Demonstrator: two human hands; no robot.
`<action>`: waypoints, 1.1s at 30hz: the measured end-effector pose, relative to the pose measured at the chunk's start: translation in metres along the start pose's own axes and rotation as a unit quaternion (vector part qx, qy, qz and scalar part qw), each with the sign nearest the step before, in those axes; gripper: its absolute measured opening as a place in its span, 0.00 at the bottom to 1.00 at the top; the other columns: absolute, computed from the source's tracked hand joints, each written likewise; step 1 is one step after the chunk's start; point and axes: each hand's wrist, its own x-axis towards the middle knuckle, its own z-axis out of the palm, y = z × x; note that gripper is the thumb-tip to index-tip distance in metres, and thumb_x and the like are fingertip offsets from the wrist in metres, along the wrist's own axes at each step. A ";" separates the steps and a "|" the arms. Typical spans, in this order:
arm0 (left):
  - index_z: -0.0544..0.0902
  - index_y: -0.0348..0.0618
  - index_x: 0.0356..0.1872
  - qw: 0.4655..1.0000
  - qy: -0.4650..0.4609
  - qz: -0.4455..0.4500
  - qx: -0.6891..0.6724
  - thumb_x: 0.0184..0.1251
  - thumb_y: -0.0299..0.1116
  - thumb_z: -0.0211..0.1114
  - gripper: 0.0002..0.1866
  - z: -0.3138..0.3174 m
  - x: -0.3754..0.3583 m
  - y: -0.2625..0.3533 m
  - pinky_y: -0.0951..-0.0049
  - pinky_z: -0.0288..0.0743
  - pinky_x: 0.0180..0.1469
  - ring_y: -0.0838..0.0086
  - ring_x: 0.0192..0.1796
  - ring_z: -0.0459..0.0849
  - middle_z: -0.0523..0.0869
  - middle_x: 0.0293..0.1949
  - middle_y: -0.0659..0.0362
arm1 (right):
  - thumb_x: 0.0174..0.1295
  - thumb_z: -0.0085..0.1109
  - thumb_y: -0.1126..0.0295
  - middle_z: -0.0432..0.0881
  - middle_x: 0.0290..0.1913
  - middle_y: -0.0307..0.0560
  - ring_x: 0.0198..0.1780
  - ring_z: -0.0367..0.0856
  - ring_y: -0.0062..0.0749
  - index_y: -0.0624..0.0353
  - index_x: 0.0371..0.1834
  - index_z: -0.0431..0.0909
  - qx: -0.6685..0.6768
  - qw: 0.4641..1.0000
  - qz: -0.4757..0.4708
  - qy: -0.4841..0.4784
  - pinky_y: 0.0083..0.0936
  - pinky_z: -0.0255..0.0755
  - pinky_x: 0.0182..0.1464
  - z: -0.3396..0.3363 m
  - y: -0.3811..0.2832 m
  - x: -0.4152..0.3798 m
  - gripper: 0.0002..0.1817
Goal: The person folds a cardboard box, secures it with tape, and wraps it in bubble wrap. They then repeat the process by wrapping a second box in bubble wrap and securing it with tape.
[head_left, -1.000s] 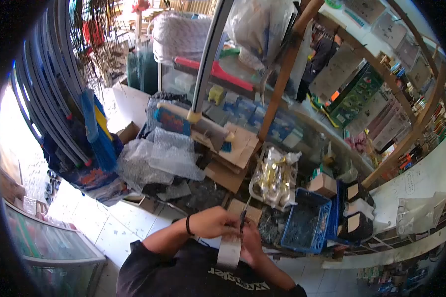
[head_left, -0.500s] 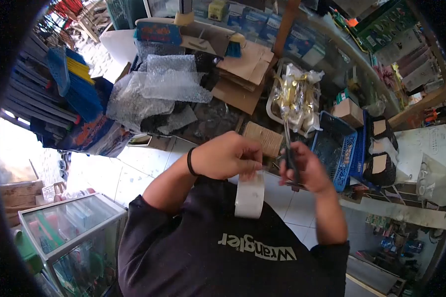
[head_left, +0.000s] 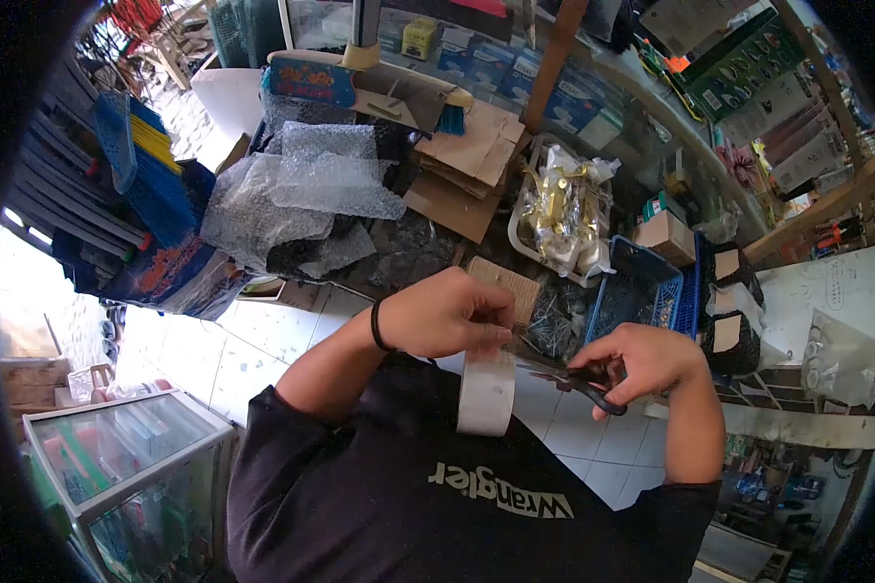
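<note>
My left hand, with a black band at the wrist, is closed in a pinch at the top of a wide roll of tape. The whitish roll hangs below the fingers, in front of the dark shirt. On the right, my right hand grips dark-handled scissors by the finger loops. Their blades point left, at the tape just under my left fingertips. A brown corrugated cardboard piece lies just beyond my left hand.
Bubble wrap and flattened cardboard cover the counter ahead. A white tray holds bagged gold-coloured items, beside a blue basket. A glass display case stands at lower left, over a white tiled floor.
My right hand has moved down and to the right. The scissors have swung from pointing up to pointing left at the tape. My left hand stays about where it was, holding the roll.
</note>
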 end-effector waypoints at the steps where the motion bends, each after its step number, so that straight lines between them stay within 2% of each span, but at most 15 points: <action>1: 0.79 0.37 0.29 1.000 0.002 0.007 0.018 0.59 0.30 0.61 0.06 0.000 0.000 0.000 0.76 0.72 0.28 0.76 0.24 0.81 0.82 0.21 0.59 | 0.39 0.74 0.66 0.82 0.28 0.39 0.25 0.75 0.18 0.60 0.51 0.77 -0.013 1.000 0.004 -0.002 0.18 0.69 0.29 -0.001 -0.005 0.002 0.30; 7: 0.80 0.38 0.30 1.000 0.021 0.012 0.018 0.58 0.32 0.61 0.07 0.000 -0.001 -0.001 0.74 0.72 0.28 0.74 0.23 0.81 0.83 0.21 0.58 | 0.39 0.75 0.64 0.81 0.27 0.40 0.24 0.72 0.18 0.60 0.51 0.78 -0.041 0.999 -0.023 -0.018 0.18 0.66 0.27 -0.013 -0.010 0.015 0.31; 10: 0.80 0.38 0.30 0.999 0.024 0.030 0.007 0.58 0.32 0.61 0.07 0.000 0.000 -0.002 0.74 0.72 0.28 0.75 0.23 0.81 0.83 0.21 0.58 | 0.46 0.66 0.70 0.81 0.29 0.40 0.29 0.75 0.21 0.65 0.53 0.74 -0.060 0.997 -0.037 -0.037 0.21 0.71 0.32 -0.020 -0.021 0.017 0.27; 13: 0.80 0.38 0.30 1.000 0.017 0.025 0.003 0.58 0.32 0.61 0.07 -0.003 0.000 -0.002 0.75 0.72 0.27 0.75 0.23 0.81 0.83 0.21 0.58 | 0.46 0.65 0.70 0.80 0.30 0.40 0.31 0.74 0.20 0.65 0.53 0.74 -0.079 0.996 -0.017 -0.041 0.21 0.70 0.34 -0.025 -0.027 0.018 0.27; 16: 0.80 0.38 0.30 1.000 0.018 0.020 -0.011 0.58 0.32 0.61 0.07 -0.003 -0.001 -0.002 0.75 0.71 0.27 0.76 0.23 0.81 0.83 0.21 0.59 | 0.39 0.74 0.65 0.80 0.25 0.38 0.22 0.68 0.17 0.59 0.51 0.78 -0.031 0.998 -0.048 -0.010 0.17 0.62 0.25 -0.023 -0.016 0.022 0.31; 19: 0.80 0.37 0.29 0.998 0.031 0.052 -0.011 0.58 0.31 0.62 0.07 -0.002 0.000 -0.009 0.75 0.71 0.27 0.77 0.23 0.81 0.82 0.21 0.59 | 0.46 0.68 0.69 0.79 0.30 0.39 0.31 0.72 0.18 0.66 0.53 0.74 -0.090 0.995 -0.012 -0.040 0.18 0.68 0.35 -0.026 -0.029 0.021 0.28; 22: 0.79 0.37 0.28 0.997 0.034 0.070 -0.031 0.58 0.31 0.62 0.07 -0.002 0.000 -0.008 0.75 0.71 0.27 0.77 0.23 0.80 0.82 0.20 0.59 | 0.45 0.69 0.69 0.79 0.29 0.38 0.30 0.70 0.17 0.67 0.52 0.75 -0.086 0.995 -0.026 -0.041 0.18 0.66 0.32 -0.027 -0.033 0.022 0.28; 25: 0.80 0.37 0.32 0.999 -0.003 0.015 -0.044 0.60 0.31 0.62 0.07 -0.005 -0.001 -0.004 0.74 0.72 0.31 0.76 0.27 0.81 0.83 0.23 0.58 | 0.38 0.74 0.69 0.76 0.26 0.36 0.22 0.65 0.15 0.64 0.50 0.78 0.016 1.000 0.003 -0.022 0.16 0.60 0.25 -0.024 -0.031 0.023 0.30; 26: 0.80 0.37 0.31 1.000 0.000 0.023 -0.011 0.60 0.31 0.62 0.07 -0.005 -0.002 -0.005 0.74 0.72 0.31 0.77 0.27 0.80 0.83 0.23 0.58 | 0.38 0.74 0.70 0.76 0.25 0.36 0.22 0.64 0.15 0.65 0.49 0.78 0.009 1.000 0.009 -0.021 0.16 0.59 0.25 -0.024 -0.031 0.024 0.30; 33: 0.78 0.37 0.31 0.998 0.003 0.062 -0.029 0.62 0.31 0.62 0.07 -0.006 -0.005 -0.015 0.73 0.71 0.32 0.78 0.28 0.79 0.81 0.23 0.59 | 0.40 0.70 0.74 0.75 0.24 0.35 0.24 0.65 0.15 0.67 0.48 0.78 -0.012 0.999 0.011 -0.029 0.16 0.60 0.26 -0.027 -0.035 0.026 0.26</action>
